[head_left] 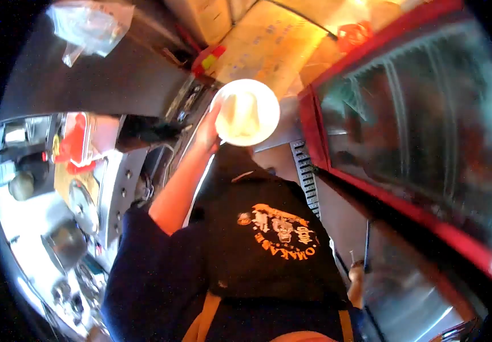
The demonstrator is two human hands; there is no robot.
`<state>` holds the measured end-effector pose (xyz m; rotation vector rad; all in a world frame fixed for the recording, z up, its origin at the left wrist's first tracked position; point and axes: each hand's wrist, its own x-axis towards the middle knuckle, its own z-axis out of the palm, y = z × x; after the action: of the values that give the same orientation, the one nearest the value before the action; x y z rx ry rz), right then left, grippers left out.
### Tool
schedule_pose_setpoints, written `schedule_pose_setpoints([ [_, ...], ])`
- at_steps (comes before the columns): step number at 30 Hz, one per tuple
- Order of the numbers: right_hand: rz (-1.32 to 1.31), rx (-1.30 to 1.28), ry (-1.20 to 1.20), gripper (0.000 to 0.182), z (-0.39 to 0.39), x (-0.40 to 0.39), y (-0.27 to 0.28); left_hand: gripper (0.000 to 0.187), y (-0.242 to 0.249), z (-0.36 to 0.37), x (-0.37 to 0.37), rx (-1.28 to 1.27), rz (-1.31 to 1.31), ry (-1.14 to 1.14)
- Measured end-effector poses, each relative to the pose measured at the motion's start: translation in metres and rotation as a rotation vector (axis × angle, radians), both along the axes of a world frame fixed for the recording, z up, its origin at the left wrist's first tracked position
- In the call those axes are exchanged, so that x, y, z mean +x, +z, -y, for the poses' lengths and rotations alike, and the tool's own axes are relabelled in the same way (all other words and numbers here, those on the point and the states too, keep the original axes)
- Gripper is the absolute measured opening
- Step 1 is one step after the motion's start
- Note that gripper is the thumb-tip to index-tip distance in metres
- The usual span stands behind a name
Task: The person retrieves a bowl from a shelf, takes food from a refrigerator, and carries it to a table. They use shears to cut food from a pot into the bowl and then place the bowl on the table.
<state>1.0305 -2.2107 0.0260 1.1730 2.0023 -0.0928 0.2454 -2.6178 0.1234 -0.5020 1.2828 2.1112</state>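
Note:
A round white bowl (245, 137) with a pale yellowish lump or block in it is in my left hand (207, 132), whose fingers close on the bowl's left side. I see the bowl from above, out in front of my black apron (240, 228). Far down at my right side, my right hand (356, 275) is close to a dark upright bar (368, 245) on the edge of a metal cabinet front. That hand is small and blurred, and I cannot tell how its fingers are set.
To the right stands a red-framed glass door (411, 102), fogged and streaked. Cardboard boxes (268, 45) lie ahead. A metal counter edge (114, 188) runs along my left, with a round lid (83, 206) and a metal pot (66, 245) beyond. A plastic bag (92, 25) is at upper left.

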Motion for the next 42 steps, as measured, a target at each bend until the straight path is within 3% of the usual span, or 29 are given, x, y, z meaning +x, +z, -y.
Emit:
schedule_pose_setpoints([
  [2,0.030,-0.081,-0.070,0.042,-0.007,-0.062,0.010,0.059,-0.013,-0.014,-0.043,-0.085,0.089,0.012],
  [8,-0.079,-0.103,-0.258,0.038,-0.022,-0.292,-0.006,0.053,-0.078,-0.095,-0.220,0.055,-0.014,-0.029],
  [10,-0.135,-0.093,-0.333,0.037,-0.023,-0.383,-0.017,0.052,-0.109,-0.131,-0.291,-0.074,-0.039,-0.039],
  [12,-0.196,-0.112,-0.389,0.036,-0.028,-0.467,-0.033,0.053,-0.101,-0.178,-0.367,-0.172,-0.110,-0.177],
  [14,-0.254,-0.149,-0.429,0.035,-0.030,-0.547,-0.054,0.051,-0.065,-0.221,-0.432,-0.215,-0.530,-0.368],
  [15,-0.288,-0.174,-0.448,0.034,-0.032,-0.587,-0.070,0.051,-0.047,-0.250,-0.462,-0.219,-0.547,-0.397],
  [16,-0.317,-0.208,-0.466,0.034,-0.034,-0.628,-0.080,0.052,-0.029,-0.287,-0.500,-0.194,-0.355,-0.434],
  [17,-0.348,-0.246,-0.484,0.033,-0.037,-0.670,-0.096,0.053,-0.013,-0.328,-0.538,-0.177,-0.167,-0.469],
  [19,-0.405,-0.319,-0.508,0.032,-0.047,-0.752,-0.136,0.057,0.014,-0.408,-0.603,-0.181,-0.239,-0.583],
  [20,-0.431,-0.360,-0.512,0.032,-0.053,-0.792,-0.161,0.041,0.022,-0.455,-0.628,-0.127,-0.303,-0.545],
  [21,-0.456,-0.403,-0.505,0.031,-0.059,-0.832,-0.187,0.042,0.030,-0.497,-0.653,-0.079,-0.323,-0.494],
  [22,-0.479,-0.441,-0.476,0.031,-0.069,-0.869,-0.223,0.046,0.031,-0.533,-0.684,-0.059,-0.352,-0.618],
  [23,-0.502,-0.478,-0.416,0.030,-0.081,-0.906,-0.256,0.049,0.012,-0.577,-0.717,-0.056,-0.369,-0.642],
  [26,-0.667,-0.457,-0.121,0.029,-0.157,-1.003,-0.375,0.052,0.025,-0.694,-0.775,-0.023,-0.229,-0.612],
  [27,-0.843,-0.501,-0.657,0.026,-0.198,-1.053,-0.293,0.052,0.033,-0.738,-0.800,-0.017,-0.252,-0.619],
  [28,-1.102,-0.435,-1.188,0.023,-0.242,-1.121,-0.169,0.053,0.035,-0.766,-0.819,-0.030,-0.270,-0.631],
  [30,-1.427,-0.383,-1.213,0.016,-0.320,-1.203,-0.098,0.053,0.040,-0.807,-0.846,-0.054,-0.249,-0.658],
  [32,-1.661,-0.182,-0.869,0.014,-0.407,-1.292,0.023,0.053,0.058,-0.864,-0.881,-0.004,-0.259,-0.735],
  [34,-1.768,-0.315,-0.867,0.012,-0.492,-1.359,0.079,0.054,0.062,-0.912,-0.918,0.019,-0.259,-0.736],
  [36,-1.794,-0.224,-0.658,0.010,-0.567,-1.432,0.137,0.056,0.078,-0.953,-0.952,0.097,-0.287,-0.716],
  [38,-1.985,-0.128,-0.324,0.011,-0.639,-1.504,0.174,0.059,0.076,-0.992,-0.998,0.244,-0.252,-0.677],
  [39,-1.987,-0.084,-0.324,0.011,-0.672,-1.532,0.175,0.058,0.076,-1.008,-1.022,0.253,-0.235,-0.601],
  [40,-1.904,0.059,-0.137,0.013,-0.703,-1.554,0.177,0.057,0.058,-1.024,-1.058,0.346,-0.203,-0.591],
  [41,-1.810,0.201,0.043,0.014,-0.740,-1.568,0.180,0.058,0.047,-1.038,-1.084,0.310,-0.256,-0.551],
  [42,-1.824,0.274,0.051,0.014,-0.773,-1.579,0.186,0.059,0.059,-1.053,-1.104,0.308,-0.365,-0.527],
])
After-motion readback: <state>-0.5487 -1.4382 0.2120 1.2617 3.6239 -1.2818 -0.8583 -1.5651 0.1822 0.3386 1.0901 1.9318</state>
